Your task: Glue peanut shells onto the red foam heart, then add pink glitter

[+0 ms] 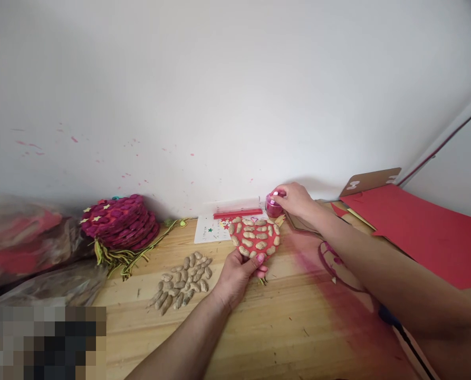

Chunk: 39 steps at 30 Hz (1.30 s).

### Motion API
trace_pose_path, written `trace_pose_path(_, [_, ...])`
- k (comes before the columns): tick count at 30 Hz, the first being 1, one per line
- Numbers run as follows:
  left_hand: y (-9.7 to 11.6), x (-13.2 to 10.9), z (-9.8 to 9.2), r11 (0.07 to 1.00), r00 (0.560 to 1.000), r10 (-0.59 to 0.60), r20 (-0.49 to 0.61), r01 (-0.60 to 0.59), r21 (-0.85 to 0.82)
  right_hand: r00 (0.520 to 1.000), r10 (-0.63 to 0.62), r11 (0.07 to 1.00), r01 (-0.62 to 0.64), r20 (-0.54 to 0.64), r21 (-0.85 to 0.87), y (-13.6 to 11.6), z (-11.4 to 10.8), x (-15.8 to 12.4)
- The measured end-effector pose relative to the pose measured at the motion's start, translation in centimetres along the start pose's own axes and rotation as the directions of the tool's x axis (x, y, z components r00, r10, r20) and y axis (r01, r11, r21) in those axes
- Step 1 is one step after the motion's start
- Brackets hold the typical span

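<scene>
My left hand (241, 274) is closed on the lower edge of a red disc (254, 237) covered with whole peanuts in rows and around its rim. The disc is tilted up, facing me, above the wooden table. My right hand (292, 198) reaches to the wall, its fingers bent over the top of a small jar with magenta contents (275, 207). Pink shows on its fingertips; whether they also pinch a lid or tool is hidden. Loose peanuts (185, 279) lie left of my left hand.
A stack of magenta-painted peanut discs (118, 224) with yellow-green tassels stands left, beside plastic bags (25, 243). A white sheet (203, 230) with star shapes lies near the wall. Red card sheets (421, 227) are at right. Under my right arm sits a partly painted round piece (340, 266).
</scene>
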<state>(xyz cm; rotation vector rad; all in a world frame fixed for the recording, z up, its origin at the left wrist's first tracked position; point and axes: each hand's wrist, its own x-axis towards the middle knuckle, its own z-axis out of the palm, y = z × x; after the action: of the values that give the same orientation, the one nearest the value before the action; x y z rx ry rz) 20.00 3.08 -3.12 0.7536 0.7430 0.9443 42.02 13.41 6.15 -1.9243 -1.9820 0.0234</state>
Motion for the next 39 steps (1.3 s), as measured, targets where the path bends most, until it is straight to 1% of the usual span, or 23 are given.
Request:
trace_pose_path(11, [-0.3,0.0,-0.1,1.0,1.0,0.014,0.001,-0.014,0.025,1.0,-0.028,0.998,0.028,-0.005,0.056,0.1,0.4,-0.5])
trace_pose_path(16, [-0.1,0.0,0.1,1.0,0.999,0.027,-0.024,-0.027,0.011,0.999,-0.04,0.998,0.042,-0.037,0.053,0.3,0.3,-0.7])
trace_pose_path(23, [-0.1,0.0,0.2,0.999,0.999,0.037,-0.024,-0.037,0.002,0.997,-0.03,0.996,0.035,-0.068,0.077,0.5,0.2,-1.1])
trace_pose_path(25, [-0.1,-0.1,0.2,0.999,0.999,0.041,-0.025,-0.041,0.005,0.997,-0.018,0.994,0.026,-0.075,0.106,0.5,0.1,-1.1])
trace_pose_path(28, [-0.1,-0.1,0.3,0.999,0.998,0.049,-0.044,-0.049,0.006,0.992,0.026,0.985,-0.005,-0.123,0.172,0.6,-0.2,-1.3])
trace_pose_path(33, [-0.2,0.0,0.4,0.997,0.994,0.067,-0.089,-0.064,0.036,0.97,0.134,0.943,-0.064,-0.2,0.326,1.9,-0.9,-2.0])
trace_pose_path(36, [-0.3,0.1,0.6,0.996,0.988,0.081,-0.132,-0.077,0.036,0.95,0.184,0.899,-0.059,-0.252,0.433,2.5,-1.4,-2.6])
trace_pose_path(39, [-0.2,0.1,0.7,0.996,0.982,0.088,-0.165,-0.086,0.02,0.936,0.199,0.855,-0.021,-0.29,0.519,2.2,-1.9,-3.1])
